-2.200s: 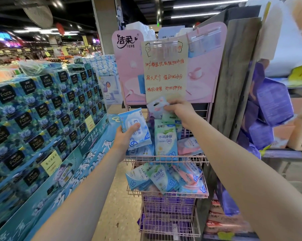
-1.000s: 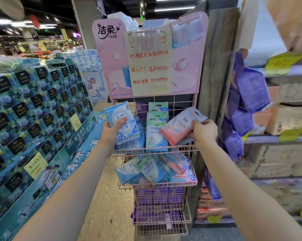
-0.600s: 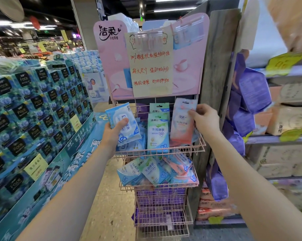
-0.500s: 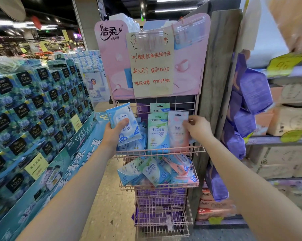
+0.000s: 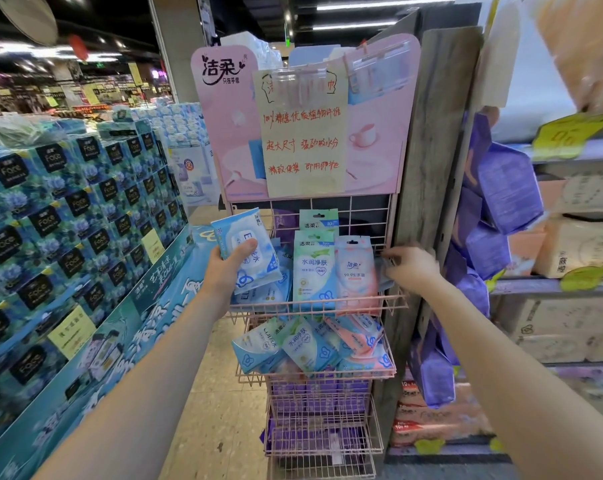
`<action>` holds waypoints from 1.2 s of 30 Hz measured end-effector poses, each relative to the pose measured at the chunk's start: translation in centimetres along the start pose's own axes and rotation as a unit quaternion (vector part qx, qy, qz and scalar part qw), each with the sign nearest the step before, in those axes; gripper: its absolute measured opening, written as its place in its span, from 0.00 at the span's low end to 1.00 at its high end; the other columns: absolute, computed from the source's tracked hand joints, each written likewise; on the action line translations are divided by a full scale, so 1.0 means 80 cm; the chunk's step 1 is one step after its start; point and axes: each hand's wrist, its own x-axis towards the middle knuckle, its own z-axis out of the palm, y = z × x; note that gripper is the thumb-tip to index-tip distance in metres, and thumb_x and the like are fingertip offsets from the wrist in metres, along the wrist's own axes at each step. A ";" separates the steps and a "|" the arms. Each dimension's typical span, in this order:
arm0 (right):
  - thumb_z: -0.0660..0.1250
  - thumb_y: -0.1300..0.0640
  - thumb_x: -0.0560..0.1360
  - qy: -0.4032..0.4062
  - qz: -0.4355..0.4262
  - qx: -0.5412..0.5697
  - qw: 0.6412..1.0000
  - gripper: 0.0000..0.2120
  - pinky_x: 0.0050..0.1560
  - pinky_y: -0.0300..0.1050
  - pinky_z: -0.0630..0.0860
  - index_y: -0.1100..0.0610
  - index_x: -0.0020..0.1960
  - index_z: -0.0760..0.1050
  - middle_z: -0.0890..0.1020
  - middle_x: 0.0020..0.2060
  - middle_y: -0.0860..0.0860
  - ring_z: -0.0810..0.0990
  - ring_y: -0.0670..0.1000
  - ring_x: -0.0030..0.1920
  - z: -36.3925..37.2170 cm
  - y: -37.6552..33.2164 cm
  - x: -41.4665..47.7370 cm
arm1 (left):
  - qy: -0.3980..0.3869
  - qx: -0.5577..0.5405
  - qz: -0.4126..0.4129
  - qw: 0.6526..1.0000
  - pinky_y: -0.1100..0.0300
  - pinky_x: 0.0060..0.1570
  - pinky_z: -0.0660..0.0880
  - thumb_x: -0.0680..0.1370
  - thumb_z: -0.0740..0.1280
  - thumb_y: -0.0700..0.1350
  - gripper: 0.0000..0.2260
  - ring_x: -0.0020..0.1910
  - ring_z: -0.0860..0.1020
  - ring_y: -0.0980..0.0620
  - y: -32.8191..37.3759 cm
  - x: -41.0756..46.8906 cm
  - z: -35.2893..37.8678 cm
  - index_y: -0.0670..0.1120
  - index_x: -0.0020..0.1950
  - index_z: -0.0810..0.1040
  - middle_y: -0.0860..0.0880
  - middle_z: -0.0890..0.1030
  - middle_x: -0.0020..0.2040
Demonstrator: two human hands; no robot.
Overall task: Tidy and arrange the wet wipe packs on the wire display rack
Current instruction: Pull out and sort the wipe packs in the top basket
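Note:
A pink wire display rack (image 5: 392, 304) stands in front of me with several basket tiers. In the top basket a green wet wipe pack (image 5: 314, 271) and a pink wet wipe pack (image 5: 355, 275) stand upright side by side. My left hand (image 5: 227, 268) grips a blue wet wipe pack (image 5: 255, 233) at the basket's left end. My right hand (image 5: 409, 266) hovers at the basket's right end, fingers spread and blurred, just right of the pink pack, holding nothing. The second basket holds a jumble of blue, green and pink packs (image 5: 310, 344).
A pink header board with a handwritten yellow sign (image 5: 302, 133) tops the rack. Stacked blue tissue boxes (image 5: 68, 220) fill the left. A wooden panel (image 5: 435, 168) and shelves with purple packs (image 5: 501, 192) stand at the right. Lower baskets hold purple packs (image 5: 321, 393).
My right hand stood the pink pack upright beside the green one, let go of it and moved to the basket's right end. My left hand kept holding the blue pack.

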 end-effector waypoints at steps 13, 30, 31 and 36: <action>0.71 0.47 0.73 -0.072 -0.053 -0.152 0.984 0.25 0.67 0.55 0.70 0.34 0.68 0.74 0.76 0.67 0.52 0.73 0.60 0.67 -0.012 -0.008 0.000 | 0.009 0.004 0.001 1.000 0.53 0.48 0.80 0.78 0.74 0.49 0.18 0.49 0.84 0.53 -0.002 0.001 0.002 0.51 0.64 0.73 0.49 0.84 0.57; 0.65 0.58 0.82 0.219 -0.191 0.102 0.951 0.11 0.47 0.46 0.75 0.55 0.59 0.84 0.78 0.45 0.55 0.79 0.57 0.46 -0.010 -0.016 -0.022 | 0.008 0.002 0.004 1.000 0.53 0.48 0.81 0.78 0.75 0.48 0.14 0.51 0.84 0.51 0.000 -0.001 0.003 0.53 0.59 0.74 0.50 0.84 0.55; 0.65 0.60 0.82 0.219 -0.190 0.127 0.949 0.11 0.48 0.42 0.72 0.57 0.59 0.84 0.78 0.45 0.55 0.79 0.56 0.47 -0.009 -0.016 -0.022 | 0.010 0.002 0.004 1.000 0.52 0.48 0.81 0.78 0.75 0.48 0.15 0.51 0.84 0.50 0.000 -0.002 0.003 0.52 0.60 0.74 0.50 0.84 0.55; 0.68 0.60 0.80 0.217 -0.148 0.205 0.943 0.10 0.52 0.35 0.67 0.57 0.59 0.85 0.78 0.48 0.56 0.77 0.51 0.48 -0.008 -0.021 -0.026 | 0.009 0.001 -0.004 1.000 0.46 0.56 0.81 0.76 0.76 0.49 0.19 0.54 0.85 0.47 0.000 0.000 0.000 0.51 0.63 0.74 0.47 0.85 0.58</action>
